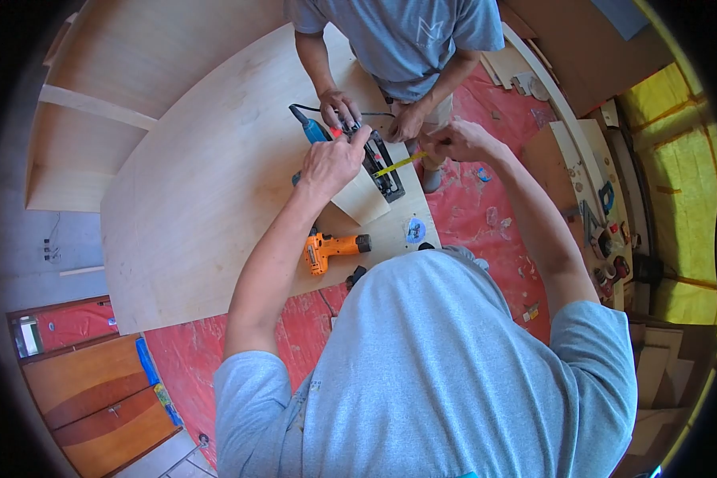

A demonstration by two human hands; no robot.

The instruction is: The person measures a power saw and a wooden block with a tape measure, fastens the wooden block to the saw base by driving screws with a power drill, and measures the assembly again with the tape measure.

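Observation:
A yellow tape measure (401, 164) has its blade drawn out slantwise from my right hand (464, 142), whose fingers are closed around its dark end. The blade's other end lies over a long black frame (389, 180) on a pale wooden board (362, 199). My left hand (332, 166) is at the frame's upper left with curled fingers; what they pinch is hidden. Beside that hand is a blue power tool (314, 130) with a black cord. A co-worker opposite has one hand (338, 107) at the frame's far end and another hand (407, 122) near its right side.
An orange cordless drill (334, 248) lies near the edge of the large plywood sheet (207, 199). A small round-topped packet (415, 230) sits right of it. Red sheeting (486, 207) covers the floor. Tools and tape rolls (612, 239) crowd a bench at right.

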